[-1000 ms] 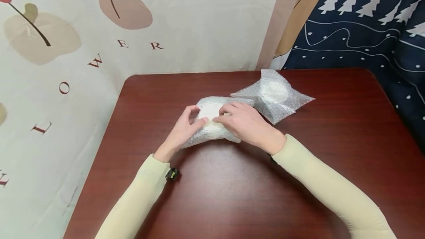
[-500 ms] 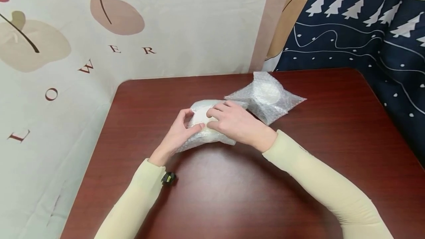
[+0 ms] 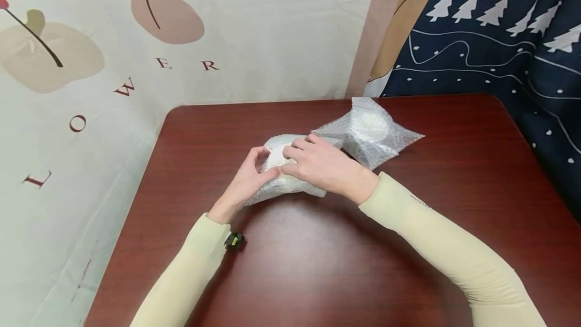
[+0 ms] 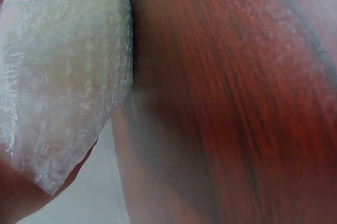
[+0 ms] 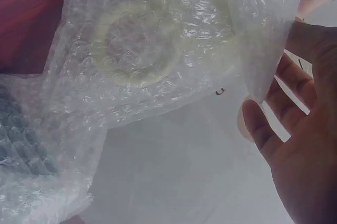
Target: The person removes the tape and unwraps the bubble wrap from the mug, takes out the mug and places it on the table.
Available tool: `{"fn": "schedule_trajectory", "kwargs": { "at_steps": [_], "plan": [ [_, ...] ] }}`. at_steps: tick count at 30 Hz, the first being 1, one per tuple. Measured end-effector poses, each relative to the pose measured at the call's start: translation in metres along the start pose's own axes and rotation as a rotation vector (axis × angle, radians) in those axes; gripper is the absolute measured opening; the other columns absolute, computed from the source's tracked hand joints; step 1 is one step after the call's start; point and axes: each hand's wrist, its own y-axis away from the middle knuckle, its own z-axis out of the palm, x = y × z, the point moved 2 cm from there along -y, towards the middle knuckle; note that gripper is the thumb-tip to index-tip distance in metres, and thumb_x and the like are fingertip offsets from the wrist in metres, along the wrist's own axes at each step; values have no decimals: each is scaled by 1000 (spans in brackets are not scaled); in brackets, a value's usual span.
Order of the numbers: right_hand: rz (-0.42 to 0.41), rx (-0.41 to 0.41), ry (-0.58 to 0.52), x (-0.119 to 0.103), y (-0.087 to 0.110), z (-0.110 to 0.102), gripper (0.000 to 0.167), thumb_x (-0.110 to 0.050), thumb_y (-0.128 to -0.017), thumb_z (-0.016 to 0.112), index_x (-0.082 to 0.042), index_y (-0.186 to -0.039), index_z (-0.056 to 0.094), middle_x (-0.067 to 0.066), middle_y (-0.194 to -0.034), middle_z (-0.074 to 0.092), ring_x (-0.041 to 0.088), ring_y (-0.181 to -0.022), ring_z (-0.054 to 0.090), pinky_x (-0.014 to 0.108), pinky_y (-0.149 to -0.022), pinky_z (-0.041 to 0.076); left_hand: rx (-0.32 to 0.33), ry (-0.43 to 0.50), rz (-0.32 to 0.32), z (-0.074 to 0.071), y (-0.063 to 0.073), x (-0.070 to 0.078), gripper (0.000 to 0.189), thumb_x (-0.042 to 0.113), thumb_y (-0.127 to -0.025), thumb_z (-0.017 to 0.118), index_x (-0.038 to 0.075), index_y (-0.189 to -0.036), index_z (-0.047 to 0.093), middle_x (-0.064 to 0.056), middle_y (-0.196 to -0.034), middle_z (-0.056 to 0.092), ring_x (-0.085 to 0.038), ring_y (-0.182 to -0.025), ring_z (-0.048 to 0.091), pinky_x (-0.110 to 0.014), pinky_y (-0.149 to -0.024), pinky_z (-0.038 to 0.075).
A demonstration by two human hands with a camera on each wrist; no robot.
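A bubble-wrapped package (image 3: 286, 186) lies on the table between both hands, its top showing a pale, whitish surface. My left hand (image 3: 245, 180) grips its left end, thumb on the near side and fingers on the far side. From the right, my right hand (image 3: 324, 166) bends over the top, fingers curled onto the wrap and thumb close to the left thumb. In the right wrist view a pale yellowish ring shape (image 5: 100, 50) shows through the wrap, with the right hand's fingers at the wrap's edge. The left wrist view shows one tapered end of the wrap (image 4: 63, 71).
A second bubble-wrapped package (image 3: 371, 129) with pointed corners and a round pale shape inside sits behind, to the right. The reddish-brown table (image 3: 290, 266) meets a light printed cloth (image 3: 272, 39) at the back. A dark blue cloth (image 3: 476, 54) hangs at the right.
My right hand has shifted slightly left over the package, its thumb closer to the left thumb. The left hand keeps its grip. The head view has shifted a little.
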Motion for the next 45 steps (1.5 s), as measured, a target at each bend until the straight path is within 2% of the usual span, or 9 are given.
{"fn": "schedule_trajectory", "kwargs": {
  "at_steps": [4, 11, 16, 21, 27, 32, 35, 39, 45],
  "plan": [
    [-29, 13, 23, 0, 2, 5, 27, 2, -94, 70, -22, -107, 71, 1, -101, 62, 25, -93, 57, 41, -87, 48, 4, 12, 4, 0, 0, -1, 65, 23, -95, 70, 6, -149, 37, -13, -157, 37, -35, -134, 48, -43, -104, 45],
    [-130, 104, 76, 3, 9, 10, 24, 1, -95, 68, -18, -107, 67, 0, -98, 61, 24, -94, 59, 37, -85, 46, 9, 13, -12, 0, 1, 0, 66, 29, -94, 73, 11, -148, 39, -8, -154, 40, -31, -127, 53, -38, -94, 50],
    [-215, 186, 132, 6, 10, 13, 15, -1, -98, 61, -16, -99, 65, -1, -96, 61, 24, -91, 60, 35, -79, 46, 26, 5, -20, 1, 0, 0, 67, 35, -93, 75, 13, -146, 41, -6, -151, 43, -28, -126, 54, -38, -94, 50],
    [-266, 244, 129, 6, 9, 15, 18, -2, -101, 54, -16, -95, 65, -2, -91, 59, 22, -87, 58, 34, -77, 46, 35, 1, -23, 0, 0, -1, 68, 37, -91, 76, 14, -145, 42, -6, -149, 44, -28, -126, 54, -40, -98, 49],
    [-244, 228, 121, 5, 8, 18, 13, -5, -102, 57, -17, -99, 63, -2, -93, 58, 22, -90, 59, 34, -77, 47, 38, 31, -6, 2, 1, -1, 66, 29, -92, 76, 10, -145, 42, -9, -150, 43, -30, -127, 53, -36, -92, 49],
    [-166, 216, 28, 3, 9, 21, 16, -3, -96, 66, -16, -106, 65, -3, -98, 61, 22, -96, 63, 37, -81, 48, 33, 34, 15, 4, 1, 1, 66, 21, -93, 73, 5, -147, 40, -13, -152, 42, -32, -124, 54, -30, -87, 50],
    [-142, 210, 0, 2, 9, 20, 17, -3, -96, 67, -15, -108, 66, -3, -100, 63, 22, -98, 63, 38, -83, 49, 36, 28, 17, 4, 0, 1, 66, 21, -93, 73, 5, -147, 41, -13, -152, 43, -33, -124, 55, -30, -86, 50],
    [-177, 200, 37, 1, 9, 18, 17, -3, -97, 65, -17, -107, 66, -3, -102, 64, 22, -99, 63, 38, -83, 49, 40, 17, 10, 3, 0, 0, 66, 23, -93, 74, 7, -147, 42, -12, -152, 43, -33, -124, 54, -32, -88, 49],
    [-246, 240, 70, -1, 8, 14, 7, -11, -98, 68, -18, -100, 67, -3, -101, 64, 22, -94, 61, 37, -80, 48, 32, 31, -13, 1, 0, -2, 66, 29, -93, 75, 10, -147, 42, -9, -152, 43, -31, -127, 54, -35, -90, 50]
  ]
}}
